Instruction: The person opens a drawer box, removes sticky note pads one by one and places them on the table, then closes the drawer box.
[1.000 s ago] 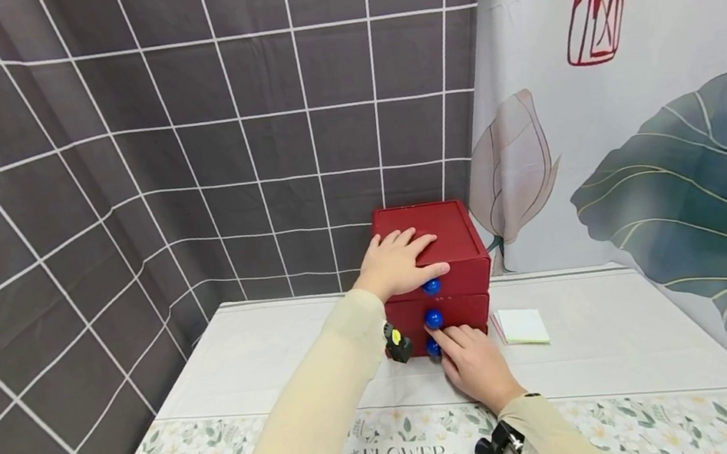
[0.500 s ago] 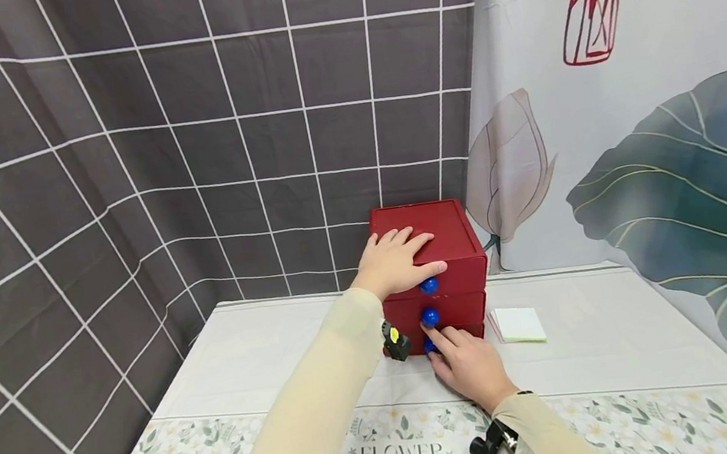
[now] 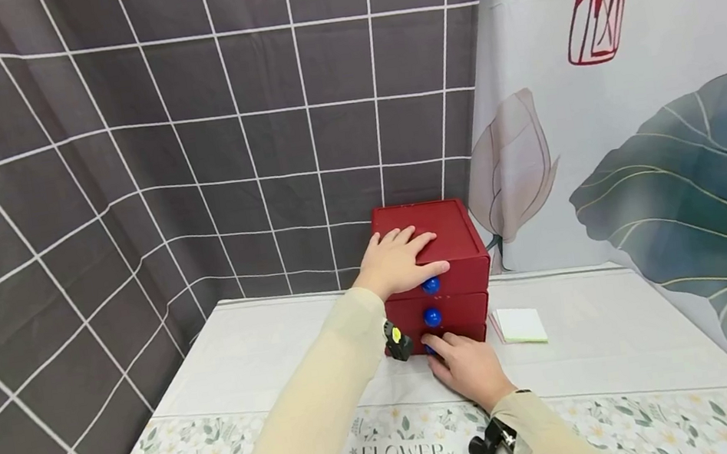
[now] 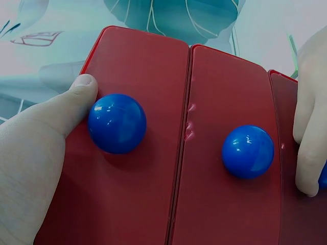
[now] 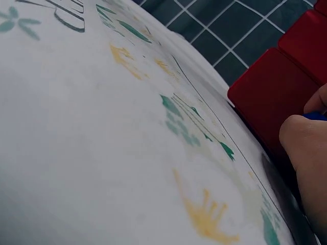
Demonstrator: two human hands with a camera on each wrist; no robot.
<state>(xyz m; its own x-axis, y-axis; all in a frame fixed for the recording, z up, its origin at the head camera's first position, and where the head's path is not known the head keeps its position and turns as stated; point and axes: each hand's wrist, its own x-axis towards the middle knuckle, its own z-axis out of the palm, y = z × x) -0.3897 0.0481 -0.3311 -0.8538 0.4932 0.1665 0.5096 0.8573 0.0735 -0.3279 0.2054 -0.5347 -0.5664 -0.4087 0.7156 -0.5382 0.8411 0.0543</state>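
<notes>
A red box with three stacked drawers (image 3: pixel 452 238) stands near the table's back edge, each front bearing a round blue knob. My left hand (image 3: pixel 393 265) rests on its top with fingers spread; the thumb lies on the front, just above the top knob (image 4: pixel 117 123). The middle knob (image 4: pixel 248 152) is free of both hands. Down at the lowest drawer, my right hand (image 3: pixel 473 370) pinches the bottom knob (image 5: pixel 316 116), thumb below and forefinger above. Most of that knob is hidden behind the fingers. All the fronts look nearly flush.
A pad of white paper notes (image 3: pixel 520 325) lies to the right of the box. A flower-printed cloth (image 3: pixel 402 450) covers the table. Behind stand a grey gridded curtain (image 3: pixel 269 147) and a white leaf-printed one (image 3: pixel 503 29).
My right forefinger has come down from just under the middle knob onto the bottom knob. The left hand stays on the box, and the drawers look unmoved.
</notes>
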